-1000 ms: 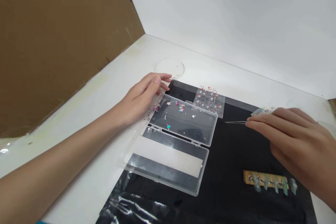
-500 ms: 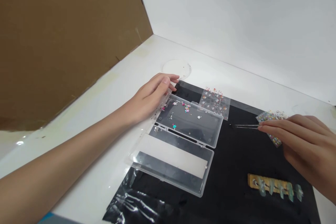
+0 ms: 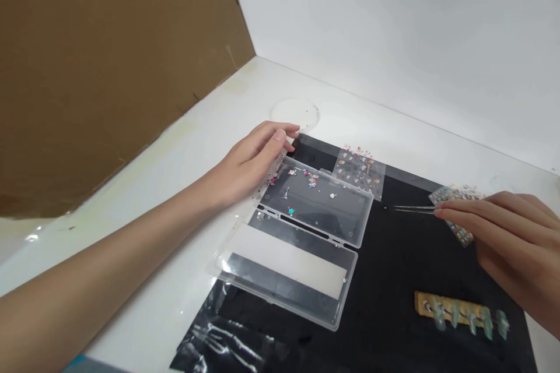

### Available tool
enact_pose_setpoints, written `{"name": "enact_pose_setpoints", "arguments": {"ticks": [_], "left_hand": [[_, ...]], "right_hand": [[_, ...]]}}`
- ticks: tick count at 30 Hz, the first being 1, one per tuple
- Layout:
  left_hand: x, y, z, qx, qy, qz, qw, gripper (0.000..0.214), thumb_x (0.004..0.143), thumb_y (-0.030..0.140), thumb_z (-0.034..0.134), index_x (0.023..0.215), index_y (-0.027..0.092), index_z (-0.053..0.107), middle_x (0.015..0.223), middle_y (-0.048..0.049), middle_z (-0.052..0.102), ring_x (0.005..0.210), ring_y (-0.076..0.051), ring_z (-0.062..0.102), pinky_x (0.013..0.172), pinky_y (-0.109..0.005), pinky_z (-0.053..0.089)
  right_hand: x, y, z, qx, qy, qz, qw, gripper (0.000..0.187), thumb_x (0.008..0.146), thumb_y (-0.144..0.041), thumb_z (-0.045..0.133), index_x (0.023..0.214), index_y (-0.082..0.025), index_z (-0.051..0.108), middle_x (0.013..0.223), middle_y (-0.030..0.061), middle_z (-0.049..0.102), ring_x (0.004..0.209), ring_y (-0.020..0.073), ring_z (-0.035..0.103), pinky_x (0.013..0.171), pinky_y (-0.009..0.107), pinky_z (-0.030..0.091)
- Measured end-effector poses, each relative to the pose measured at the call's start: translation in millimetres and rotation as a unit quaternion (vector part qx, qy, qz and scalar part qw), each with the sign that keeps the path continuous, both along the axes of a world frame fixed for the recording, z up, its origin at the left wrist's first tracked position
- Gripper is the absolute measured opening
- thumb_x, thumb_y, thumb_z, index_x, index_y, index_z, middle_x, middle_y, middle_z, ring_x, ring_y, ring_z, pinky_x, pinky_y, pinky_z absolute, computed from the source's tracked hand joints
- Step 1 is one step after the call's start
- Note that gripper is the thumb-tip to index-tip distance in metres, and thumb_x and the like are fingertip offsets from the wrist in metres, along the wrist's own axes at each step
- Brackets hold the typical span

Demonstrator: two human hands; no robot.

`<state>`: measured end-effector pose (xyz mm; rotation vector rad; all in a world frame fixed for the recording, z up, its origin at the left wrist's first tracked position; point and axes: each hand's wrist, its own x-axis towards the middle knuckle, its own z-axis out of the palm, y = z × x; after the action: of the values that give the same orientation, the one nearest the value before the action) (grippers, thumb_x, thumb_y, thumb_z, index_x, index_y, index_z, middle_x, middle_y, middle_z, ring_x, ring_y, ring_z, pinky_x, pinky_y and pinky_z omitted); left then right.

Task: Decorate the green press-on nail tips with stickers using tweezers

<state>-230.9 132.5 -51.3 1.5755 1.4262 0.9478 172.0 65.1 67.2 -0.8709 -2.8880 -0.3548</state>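
- white surface (image 3: pixel 350 111), runs back to a white wall
- black mat (image 3: pixel 406 262), flat on surface, takes up most of the front R area
- clear plastic box (image 3: pixel 315 198), open, lid + base side by side, straddling mat's L edge, small colored gems inside
- sticker sheet (image 3: pixel 361 172), on mat just behind box
- 2nd sticker sheet (image 3: pixel 455 218), R side of mat, partly hidden
- wooden strip w/ nail tips (image 3: pixel 459 312), front R of mat
- round clear disc (image 3: pixel 294 115), on surface behind mat
- glossy plastic sheet (image 3: pixel 227 341), on mat's front L corner

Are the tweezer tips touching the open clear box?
Apart: the head view shows bare black mat between the tips of the tweezers, held in the right hand, and the box's right edge.
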Motion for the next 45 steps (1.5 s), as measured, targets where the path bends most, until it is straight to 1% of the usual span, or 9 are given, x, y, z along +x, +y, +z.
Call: {"name": "enact_pose_setpoints", "arguments": {"ticks": [5, 12, 19, 24, 30, 34, 38, 45], "left_hand": [[0.5, -0.1, 0.9, 0.002, 0.002, 0.002, 1.0, 0.06, 0.112, 0.075, 0.043, 0.142, 0.031, 0.071, 0.129, -0.0089, 0.074, 0.123, -0.032, 0.068, 0.111, -0.052, 0.055], [-0.1, -0.5, -0.2, -0.005, -0.002, 0.002, 1.0, 0.06, 0.111, 0.075, 0.044, 0.142, 0.032, 0.071, 0.132, -0.0092, 0.073, 0.125, -0.032, 0.068, 0.111, -0.054, 0.056], [0.2, -0.6, 0.9, -0.006, 0.004, 0.004, 1.0, 0.061, 0.11, 0.077, 0.044, 0.142, 0.033, 0.071, 0.13, -0.0086, 0.074, 0.125, -0.032, 0.068, 0.111, -0.054, 0.056], [0.5, -0.9, 1.2, -0.003, 0.002, 0.002, 1.0, 0.061, 0.11, 0.077, 0.044, 0.142, 0.033, 0.071, 0.136, -0.0089, 0.073, 0.126, -0.033, 0.068, 0.105, -0.051, 0.06], [1.5, -0.8, 2.3, -0.012, 0.007, 0.004, 1.0, 0.063, 0.11, 0.077, 0.043, 0.143, 0.031, 0.07, 0.134, -0.0091, 0.073, 0.125, -0.032, 0.068, 0.113, -0.054, 0.056], [1.5, -0.1, 2.1, -0.006, 0.004, 0.005, 1.0, 0.06, 0.11, 0.074, 0.044, 0.142, 0.031, 0.071, 0.134, -0.009, 0.073, 0.126, -0.032, 0.068, 0.111, -0.053, 0.057], [1.6, -0.4, 2.2, -0.009, 0.002, 0.009, 1.0, 0.059, 0.111, 0.073, 0.045, 0.142, 0.031, 0.071, 0.133, -0.0089, 0.073, 0.124, -0.03, 0.068, 0.109, -0.051, 0.059], [2.4, -1.6, 3.1, 0.001, 0.001, 0.005, 1.0, 0.058, 0.112, 0.073, 0.044, 0.142, 0.031, 0.071, 0.139, -0.0081, 0.072, 0.125, -0.03, 0.069, 0.101, -0.047, 0.062]], "right_hand": [[-1.7, 2.3, -0.4, -0.016, 0.03, -0.014, 0.999, 0.036, 0.104, -0.009, 0.054, 0.133, -0.022, 0.068, 0.118, 0.0038, 0.083, 0.095, 0.0228, 0.071, 0.082, 0.041, 0.053], [3.0, 0.3, -2.1, 0.003, 0.01, -0.016, 1.0, 0.034, 0.107, -0.009, 0.049, 0.135, -0.02, 0.065, 0.121, 0.005, 0.083, 0.097, 0.0236, 0.07, 0.085, 0.04, 0.052], [1.8, 0.8, -2.6, -0.003, 0.003, -0.001, 1.0, 0.033, 0.107, -0.007, 0.049, 0.135, -0.016, 0.065, 0.121, 0.0072, 0.083, 0.099, 0.023, 0.069, 0.086, 0.039, 0.052], [1.3, 0.6, -3.7, -0.008, 0.007, -0.006, 1.0, 0.032, 0.107, -0.007, 0.051, 0.133, -0.016, 0.066, 0.12, 0.0077, 0.082, 0.099, 0.0234, 0.07, 0.087, 0.04, 0.052], [4.8, 1.1, -4.6, -0.003, 0.007, -0.003, 1.0, 0.031, 0.11, -0.01, 0.047, 0.134, -0.016, 0.066, 0.121, 0.0085, 0.082, 0.102, 0.0241, 0.066, 0.086, 0.038, 0.051], [3.7, 0.7, -3.3, -0.002, 0.016, -0.009, 1.0, 0.031, 0.11, -0.009, 0.048, 0.134, -0.014, 0.066, 0.121, 0.0099, 0.082, 0.104, 0.0249, 0.065, 0.088, 0.039, 0.051], [2.5, 1.4, -4.2, -0.015, 0.01, -0.001, 1.0, 0.032, 0.109, -0.008, 0.048, 0.134, -0.015, 0.067, 0.121, 0.0087, 0.082, 0.103, 0.0239, 0.066, 0.088, 0.039, 0.051], [5.4, 1.9, -9.1, -0.003, 0.017, -0.002, 1.0, 0.03, 0.109, -0.008, 0.049, 0.132, -0.014, 0.068, 0.118, 0.0096, 0.082, 0.1, 0.0241, 0.067, 0.088, 0.041, 0.051]]}}
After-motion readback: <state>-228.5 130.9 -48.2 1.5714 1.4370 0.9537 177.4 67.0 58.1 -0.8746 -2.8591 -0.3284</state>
